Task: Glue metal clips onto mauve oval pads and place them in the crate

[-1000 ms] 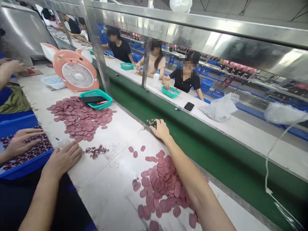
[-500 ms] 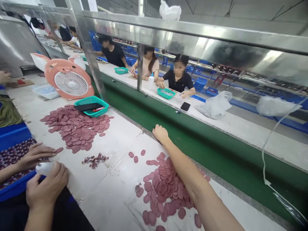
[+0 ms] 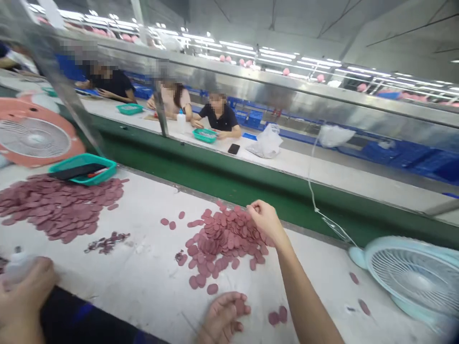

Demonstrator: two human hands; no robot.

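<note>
My left hand (image 3: 218, 317) is low at the front centre, its curled fingers holding a flat maroon oval piece (image 3: 240, 307). My right hand (image 3: 264, 219) is stretched forward at the far right edge of a pile of the same maroon oval pieces (image 3: 224, 239), beside the green belt. Its fingers are bent together, and whatever they hold is hidden. Two loose oval pieces (image 3: 278, 315) lie between my left hand and right forearm. A small clump of dark bits (image 3: 179, 256) sits at the pile's left side.
At left, a co-worker's hand (image 3: 32, 286) holds a white bottle. A second oval heap (image 3: 53, 203), a green basket (image 3: 107, 165) and a pink fan (image 3: 32, 134) are there. A light-blue fan (image 3: 412, 272) stands right. Across the green belt (image 3: 201, 177), people sit at a table.
The view has swung right, bringing in the light-blue fan. My right hand has drawn back from the belt edge to the pile. My left hand has come into view holding an oval piece.
</note>
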